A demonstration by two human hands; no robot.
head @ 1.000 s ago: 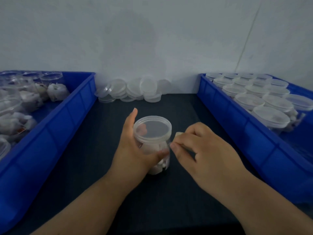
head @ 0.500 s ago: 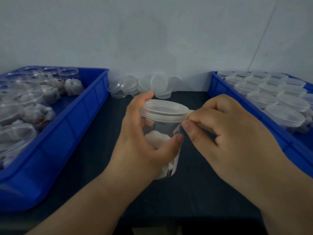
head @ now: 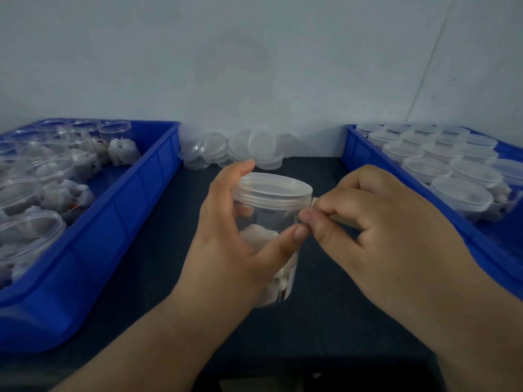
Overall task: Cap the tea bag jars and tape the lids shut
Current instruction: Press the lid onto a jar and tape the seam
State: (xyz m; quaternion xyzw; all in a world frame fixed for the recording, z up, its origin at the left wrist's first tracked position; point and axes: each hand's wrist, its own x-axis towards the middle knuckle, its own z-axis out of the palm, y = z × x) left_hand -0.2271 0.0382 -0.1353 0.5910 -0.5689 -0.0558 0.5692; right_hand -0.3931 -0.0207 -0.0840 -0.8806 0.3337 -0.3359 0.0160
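Currently, item in hand: one capped jar [head: 268, 222] of tea bags, centre of the frame, lifted off the dark tabletop [head: 158, 278].

Risks, as judged:
- Tape [head: 338, 217] could land crooked or wrinkle if your pinch drifts before it bridges the lid [head: 273, 189] and the jar wall.
- Jar could twist in your grip as you press, since clear plastic looks slick.
- Lid could ride up if it is not fully seated; seating cannot be told from here.

Pose:
- Left hand [head: 235, 244]: wrapped around the jar from the left, thumb across the front wall, index finger hooked over the far rim of the lid; fingers clamped on the jar.
- Right hand [head: 376, 230]: right of the jar, thumb and forefinger pinched together on a small tan strip of tape, touching the lid's right edge.

Stock:
- Uncapped jars in the blue bin [head: 119, 222] at left.
- Capped jars in the right blue bin [head: 365, 162].
- Loose lids [head: 254, 145] at upper centre.
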